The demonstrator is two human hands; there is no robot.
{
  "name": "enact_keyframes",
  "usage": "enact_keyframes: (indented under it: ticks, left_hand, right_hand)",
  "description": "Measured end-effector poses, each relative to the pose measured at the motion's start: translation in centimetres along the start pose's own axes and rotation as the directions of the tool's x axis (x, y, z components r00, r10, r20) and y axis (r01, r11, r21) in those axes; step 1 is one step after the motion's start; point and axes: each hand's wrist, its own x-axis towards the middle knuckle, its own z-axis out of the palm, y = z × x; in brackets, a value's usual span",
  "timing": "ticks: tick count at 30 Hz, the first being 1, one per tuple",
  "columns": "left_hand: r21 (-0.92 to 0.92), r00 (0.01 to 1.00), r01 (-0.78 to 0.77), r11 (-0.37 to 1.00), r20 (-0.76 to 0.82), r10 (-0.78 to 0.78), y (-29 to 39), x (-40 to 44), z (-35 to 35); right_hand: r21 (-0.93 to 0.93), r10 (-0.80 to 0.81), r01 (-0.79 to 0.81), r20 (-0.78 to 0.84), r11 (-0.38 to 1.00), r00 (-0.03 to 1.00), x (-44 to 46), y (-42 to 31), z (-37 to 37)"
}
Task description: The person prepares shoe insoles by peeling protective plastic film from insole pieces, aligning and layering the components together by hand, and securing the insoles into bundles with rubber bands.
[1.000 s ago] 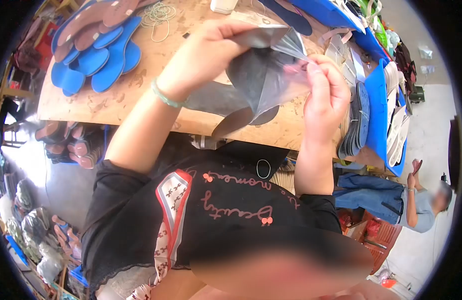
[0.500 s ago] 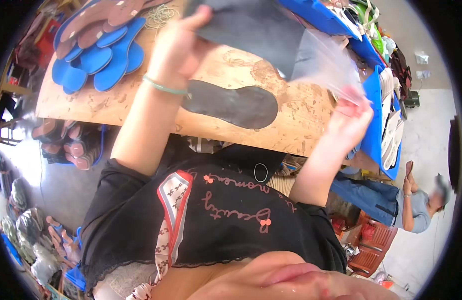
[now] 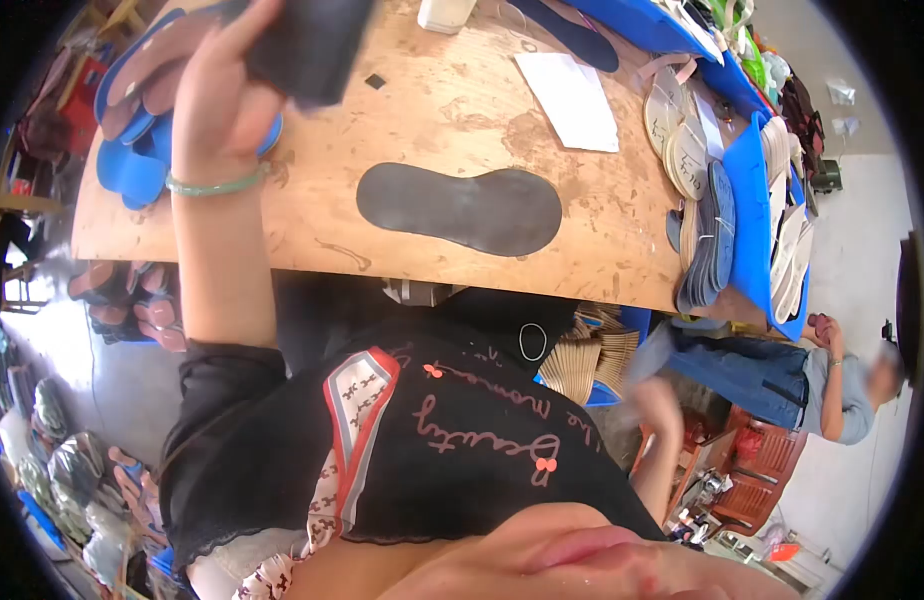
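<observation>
My left hand (image 3: 222,105), with a green bangle at its wrist, is raised over the left of the workbench. It is closed on a smooth black sheet (image 3: 317,50), blurred by motion and cut off by the top edge. A dark grey insole-shaped piece (image 3: 460,210) lies flat on the bench in front of me, apart from both hands. My right hand (image 3: 660,408) is low at the right, off the bench edge and smeared by motion. A blurred, pale see-through plastic film (image 3: 649,355) trails from its fingers.
Blue and brown insoles (image 3: 132,165) are stacked at the left of the wooden bench (image 3: 312,225). White paper (image 3: 570,100), bundled insoles (image 3: 707,240) and a blue bin (image 3: 750,240) stand on the right. Another person (image 3: 842,385) is beyond, at the right.
The clear film has come away from the black sheet. My left hand has moved left with the sheet; my right hand has dropped down beside the bench with the film.
</observation>
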Motion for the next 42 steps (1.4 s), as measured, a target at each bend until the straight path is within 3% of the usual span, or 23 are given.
enact_keyframes:
  ticks: [2,3,4,5,6,7,8,10,12,13,15,16,18,19,20,21,25,28,34,36,37,40,42]
  left_hand:
    - [0.078,0.981,0.129,0.988,0.135,-0.139,0.1,-2.6,4.0]
    - [0.131,0.967,0.134,0.982,0.197,-0.159,-0.1,-2.8,4.6]
    - [0.192,0.946,0.222,0.956,0.196,-0.258,0.1,-3.2,5.3]
    - [0.232,0.928,0.208,0.950,0.261,-0.267,-0.4,-2.9,5.8]
    - [0.271,0.899,0.207,0.940,0.327,-0.292,-1.1,-2.9,6.3]
    - [0.301,0.853,0.277,0.913,0.360,-0.378,-1.4,-3.3,7.2]
    - [0.337,0.797,0.334,0.880,0.398,-0.455,-1.7,-3.6,8.4]
    - [0.440,0.726,0.388,0.810,0.395,-0.563,-3.6,-4.5,10.4]
    - [0.368,0.542,0.499,0.785,0.573,-0.614,-5.6,-5.5,10.5]
    - [0.517,0.610,0.365,0.774,0.495,-0.618,-6.1,-5.9,11.0]
    - [0.507,0.718,0.210,0.836,0.500,-0.484,-7.7,-6.4,9.4]
    - [0.502,0.763,0.132,0.855,0.499,-0.411,-8.7,-6.8,8.3]
    - [0.507,0.660,0.303,0.807,0.499,-0.562,-9.1,-6.7,5.7]
    - [0.492,0.581,0.372,0.787,0.537,-0.611,-9.0,-6.9,4.8]
    - [0.478,0.495,0.444,0.758,0.574,-0.652,-9.1,-7.2,4.1]
    - [0.443,0.538,0.378,0.813,0.610,-0.582,-9.7,-7.5,3.9]
    - [0.643,0.607,0.380,0.665,0.369,-0.704,-8.1,-6.8,2.5]
    - [0.662,0.634,0.404,0.631,0.295,-0.715,-7.1,-6.2,0.9]
    - [0.832,0.520,0.459,0.311,0.032,-0.853,-6.8,-7.9,-2.4]
    - [0.891,0.489,0.415,0.184,-0.048,-0.871,-6.9,-8.3,-3.2]
    - [0.850,0.475,0.501,0.165,-0.111,-0.873,-7.0,-8.7,-3.4]
    - [0.986,0.678,-0.040,-0.160,-0.091,-0.730,-7.0,-8.5,-2.3]
    - [0.982,0.872,-0.118,-0.145,0.033,-0.489,-8.1,-8.3,-1.3]
  right_hand:
    - [-0.096,0.063,-0.046,0.183,0.994,0.981,-0.9,0.3,7.5]
    - [0.325,0.135,-0.123,-0.014,0.938,0.991,-1.7,-0.4,9.3]
    - [0.115,-0.183,0.176,0.051,0.978,0.982,-0.9,-1.0,7.1]
    - [-0.063,-0.452,0.469,0.181,0.881,0.873,-1.6,-6.4,2.9]
    - [0.190,-0.612,0.611,-0.061,0.768,0.788,-1.7,-10.4,1.4]
    - [0.228,-0.638,0.653,-0.146,0.722,0.756,-2.5,-14.2,-0.6]
    - [0.495,-0.743,0.778,-0.332,0.387,0.581,-3.0,-18.1,-0.8]
    - [0.579,-0.840,0.805,-0.368,0.128,0.399,-4.5,-25.0,-1.7]
    - [0.774,-0.787,0.632,-0.362,0.046,0.500,-3.4,-29.4,0.2]
    - [0.753,-0.781,0.656,-0.380,0.050,0.495,-3.2,-30.9,0.1]
    - [0.708,-0.775,0.705,-0.421,0.044,0.471,-2.7,-33.9,-0.7]
    - [0.714,-0.709,0.698,-0.521,-0.057,0.475,-2.3,-34.8,-0.7]
    - [0.635,-0.668,0.764,-0.619,-0.116,0.413,-0.3,-35.2,-1.7]
    - [0.663,-0.621,0.730,-0.646,-0.167,0.444,-0.1,-35.5,-2.0]
    - [0.726,-0.531,0.659,-0.643,-0.195,0.551,0.6,-35.6,-2.5]
    - [0.735,-0.522,0.637,-0.646,-0.230,0.557,1.2,-35.5,-2.9]
    - [0.780,-0.526,0.532,-0.620,-0.330,0.582,2.9,-33.2,-3.5]
    - [0.870,-0.468,0.485,-0.465,-0.088,0.751,2.7,-30.6,-2.2]
    - [0.894,-0.511,0.300,-0.096,0.334,0.854,3.4,-24.2,5.7]
    - [0.854,-0.526,0.352,-0.111,0.384,0.843,3.0,-23.5,6.9]
    - [0.831,-0.537,0.379,-0.118,0.407,0.836,2.7,-23.4,7.4]
    - [0.847,-0.518,0.318,-0.059,0.426,0.854,1.9,-23.2,8.0]
    - [0.874,-0.493,0.294,-0.073,0.388,0.867,1.6,-23.3,8.3]
